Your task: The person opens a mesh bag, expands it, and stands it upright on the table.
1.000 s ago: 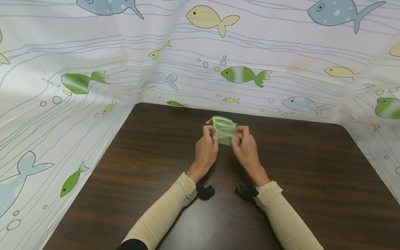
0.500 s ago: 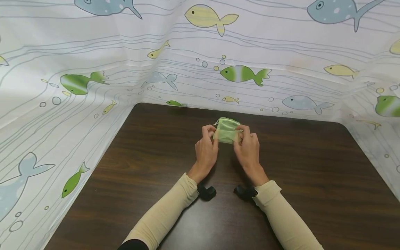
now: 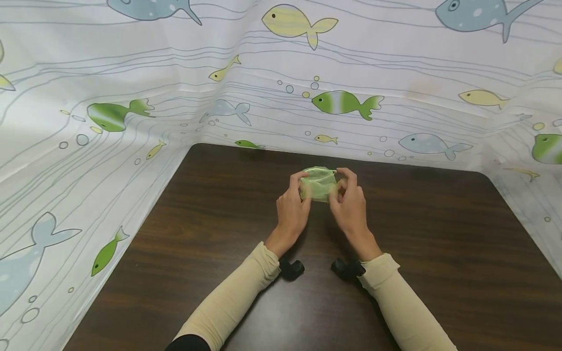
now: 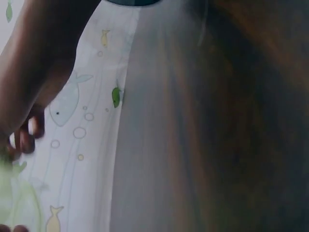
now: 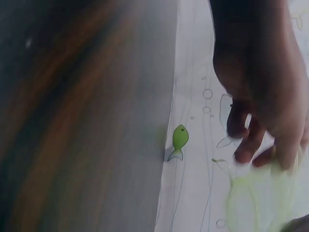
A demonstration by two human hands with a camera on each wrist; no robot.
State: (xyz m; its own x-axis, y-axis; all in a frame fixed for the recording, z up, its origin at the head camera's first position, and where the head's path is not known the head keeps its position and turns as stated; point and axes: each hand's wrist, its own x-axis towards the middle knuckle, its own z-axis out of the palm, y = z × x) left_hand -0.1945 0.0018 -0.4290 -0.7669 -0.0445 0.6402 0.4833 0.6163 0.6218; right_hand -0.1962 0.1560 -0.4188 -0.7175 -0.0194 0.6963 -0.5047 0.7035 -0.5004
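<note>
A small sheer light-green drawstring pouch (image 3: 319, 183) is held up over the far part of the table in the head view. My left hand (image 3: 292, 210) pinches its left side between thumb and forefinger. At the opposite side my right hand (image 3: 351, 209) grips it the same way, forefinger up by the top corner where a bit of cord shows. In the left wrist view the pale pouch (image 4: 21, 198) is cut off at the lower left edge. The right wrist view has the blurred pouch (image 5: 248, 193) below my fingers.
The dark wood-grain table (image 3: 197, 209) has rounded far corners. A white curtain (image 3: 395, 73) printed with fish and bubbles hangs along its back and sides. Black wrist camera mounts (image 3: 291, 269) sit below both wrists, above cream sleeves (image 3: 237, 292).
Both hands have shifted their grip a little, forefingers higher along the pouch. The pouch's top has tipped and creased, and the cord loop at its upper left has gone out of sight.
</note>
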